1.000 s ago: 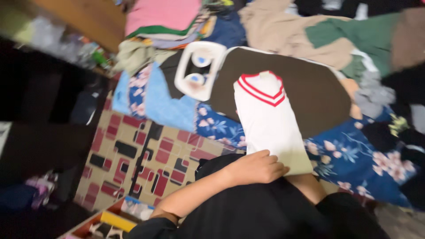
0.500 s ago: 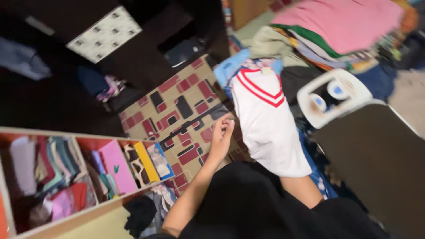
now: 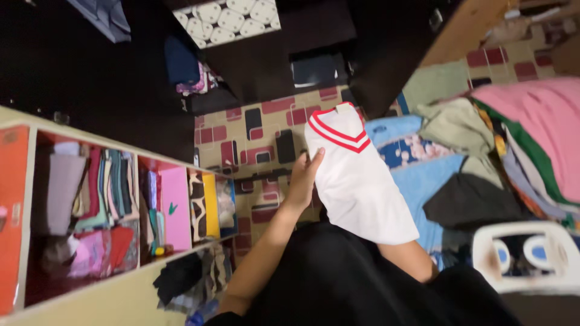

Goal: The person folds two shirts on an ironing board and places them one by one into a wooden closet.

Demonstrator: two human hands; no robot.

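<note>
Left hand: my left hand (image 3: 304,176) lay flat and open, fingers straight, against the left edge of the shirt (image 3: 356,181); it gripped nothing.
Right hand: hidden under the shirt; only my right forearm (image 3: 411,259) showed at 5 o'clock from it, so I could not tell whether that hand was closed or what it held.
Shirt: a folded white shirt with red stripes at the neck sat in the middle of the view, neck toward 12 o'clock, resting over my right arm and above my dark-clothed lap (image 3: 338,278).
Rug: a tan rug (image 3: 241,130) with red and black rounded squares lay beneath, at 10 o'clock from the shirt.
Shelf: a pale shelf unit (image 3: 103,199) with orange and pink dividers stood at 9 o'clock, its compartments packed with upright folded clothes.
Clothes pile: a stack with a pink piece (image 3: 531,121) on top lay at 3 o'clock, with a blue cloth (image 3: 423,181) just beside the shirt.
Basket: a white plastic rim (image 3: 525,256) sat at 4 o'clock.
</note>
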